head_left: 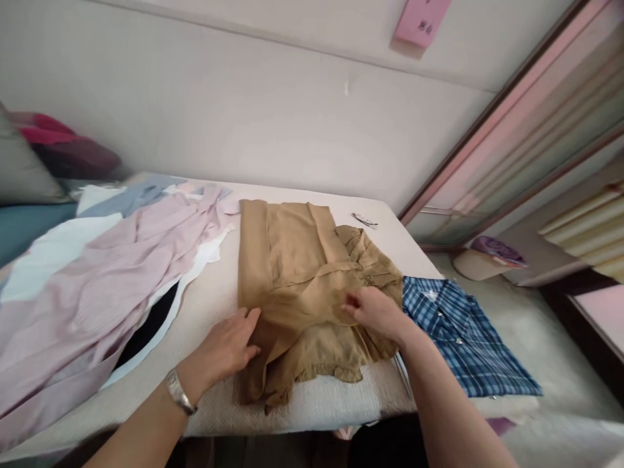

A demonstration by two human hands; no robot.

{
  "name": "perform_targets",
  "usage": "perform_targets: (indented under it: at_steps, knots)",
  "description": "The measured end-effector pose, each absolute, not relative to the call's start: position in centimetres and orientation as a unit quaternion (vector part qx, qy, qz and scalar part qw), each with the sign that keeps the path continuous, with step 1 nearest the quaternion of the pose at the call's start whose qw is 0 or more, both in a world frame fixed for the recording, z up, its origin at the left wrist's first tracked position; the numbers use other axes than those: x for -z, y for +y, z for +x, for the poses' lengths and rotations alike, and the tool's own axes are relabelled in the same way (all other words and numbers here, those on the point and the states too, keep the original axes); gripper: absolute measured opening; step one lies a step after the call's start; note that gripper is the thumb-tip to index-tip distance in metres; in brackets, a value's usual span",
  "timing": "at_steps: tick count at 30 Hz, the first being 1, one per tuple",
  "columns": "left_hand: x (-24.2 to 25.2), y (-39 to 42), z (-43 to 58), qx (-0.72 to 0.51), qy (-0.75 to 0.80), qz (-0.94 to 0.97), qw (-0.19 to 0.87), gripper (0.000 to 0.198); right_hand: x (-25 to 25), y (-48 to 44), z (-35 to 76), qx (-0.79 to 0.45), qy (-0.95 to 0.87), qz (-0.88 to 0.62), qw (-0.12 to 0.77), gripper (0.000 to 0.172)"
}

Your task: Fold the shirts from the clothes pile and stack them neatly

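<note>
A tan ruffled garment (pixel 302 240) lies in front of me on the pale bed cover. Its left side is folded over in a long strip, and its ruffled edges spread toward the right and the near side. My left hand (pixel 227 348) rests at the garment's lower left edge, thumb and fingers apart, fingertips touching the cloth. Over the right part of the cloth is my right hand (pixel 373 312), its fingers curled in and pinching the fabric. To the right of that hand lies a folded blue plaid shirt (pixel 463 338), collar toward the far side.
A heap of clothes, with a pale pink garment (pixel 112 260) on top, covers the left side. Glasses (pixel 364 221) lie near the far edge. A white wall (pixel 244 117) stands behind. On the floor at right is a bin (pixel 475 265).
</note>
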State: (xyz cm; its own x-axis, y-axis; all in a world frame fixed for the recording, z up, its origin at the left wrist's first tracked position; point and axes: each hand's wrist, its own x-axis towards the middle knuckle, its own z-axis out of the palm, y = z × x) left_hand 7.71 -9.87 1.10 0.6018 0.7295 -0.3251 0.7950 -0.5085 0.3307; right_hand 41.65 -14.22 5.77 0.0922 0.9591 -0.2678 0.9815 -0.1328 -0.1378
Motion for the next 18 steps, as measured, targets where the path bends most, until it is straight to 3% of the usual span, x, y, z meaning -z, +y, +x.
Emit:
perform_targets:
  at_steps: [3,7,11,15,18]
  knots:
    - [-0.8,-10.3,8.1,0.065,0.434,0.880,0.181,0.048,-5.4,-13.7,46.8,0.071,0.497,0.864,0.029,0.028]
    - [-1.2,-10.8,9.0,0.039,0.443,0.889,0.112,0.032,-2.9,-13.0,49.9,0.130,0.430,0.893,-0.010,0.037]
    - [-0.3,-10.7,9.0,-0.012,0.399,0.913,0.080,0.043,-0.6,-12.1,49.5,0.139,0.419,0.896,-0.042,0.037]
    - [1.4,-10.4,8.3,-0.006,0.390,0.915,0.102,0.053,-0.1,-11.3,49.3,0.130,0.426,0.892,-0.082,0.026]
    - [2.5,-10.5,8.0,-0.008,0.386,0.917,0.101,0.057,-0.6,-10.8,49.2,0.094,0.449,0.869,-0.189,0.024]
